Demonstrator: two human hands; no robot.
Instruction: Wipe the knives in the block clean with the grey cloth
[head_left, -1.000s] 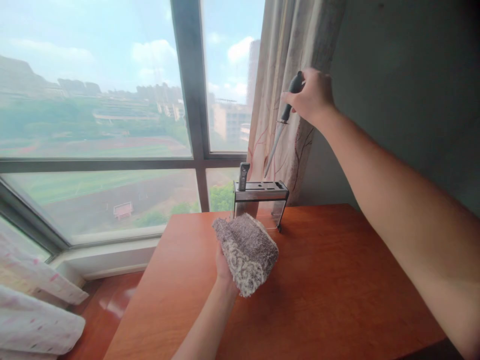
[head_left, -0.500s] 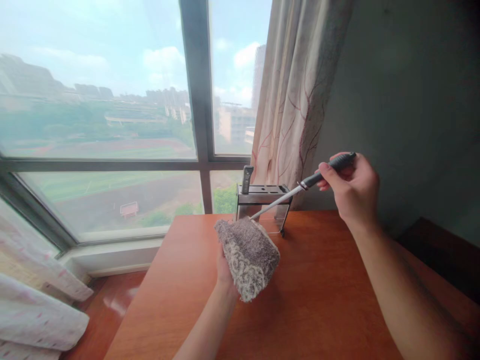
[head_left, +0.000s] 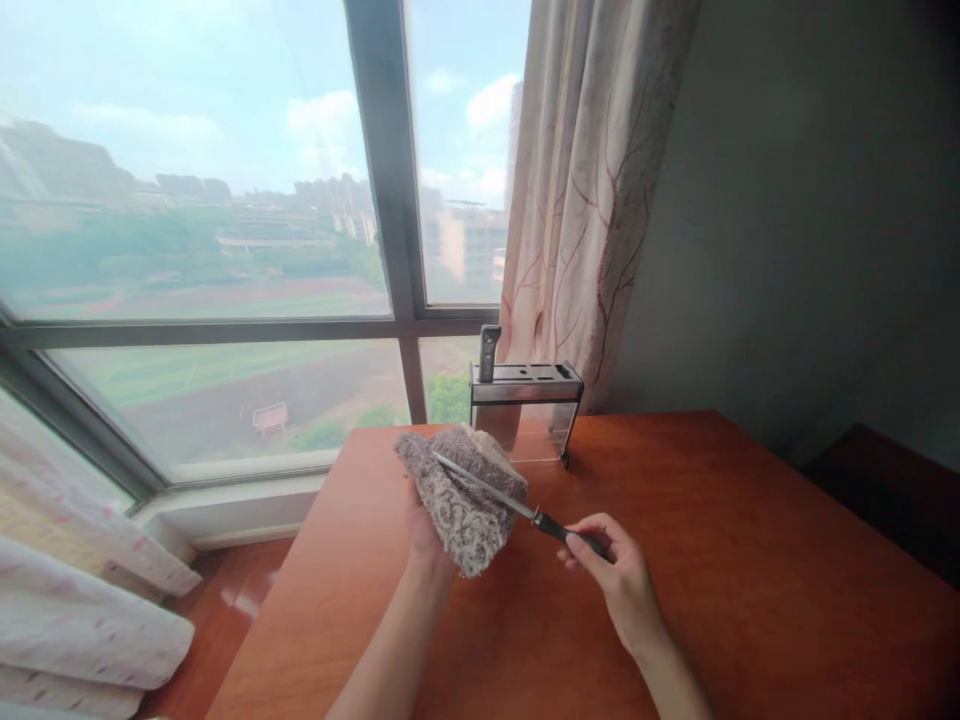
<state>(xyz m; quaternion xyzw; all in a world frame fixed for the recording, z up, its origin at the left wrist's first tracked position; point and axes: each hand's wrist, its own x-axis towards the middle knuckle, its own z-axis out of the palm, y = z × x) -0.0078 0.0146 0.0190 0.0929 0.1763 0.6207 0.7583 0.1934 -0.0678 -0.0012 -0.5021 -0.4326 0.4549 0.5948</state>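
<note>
Right hand grips the dark handle of a honing rod, fingers curled round it, handle mostly covered by the hand. Rod runs up and to the left from the right hand, its thin steel shaft lying across the top of a grey cloth, tip near the cloth's upper left edge. Left hand holds the cloth from beneath, raised above the table; only the thumb side and wrist show, fingers hidden under the fabric, so how tight the grip is cannot be told. Cloth is bunched or folded, fluffy grey side up, paler patterned side hanging at the lower front. Rod touches the cloth; whether it presses in or just rests on it is hard to make out. The hands are near each other, left one further left and slightly higher in view, rod bridging them. Behind the cloth, at the table's far edge by the window, stands a knife block with a clear lower part; one dark handle sticks up from its left end, blade not visible. Block's lower left corner is cut off by the cloth. Curtain hangs right behind the block. Both forearms are cut off at the bottom edge.
</note>
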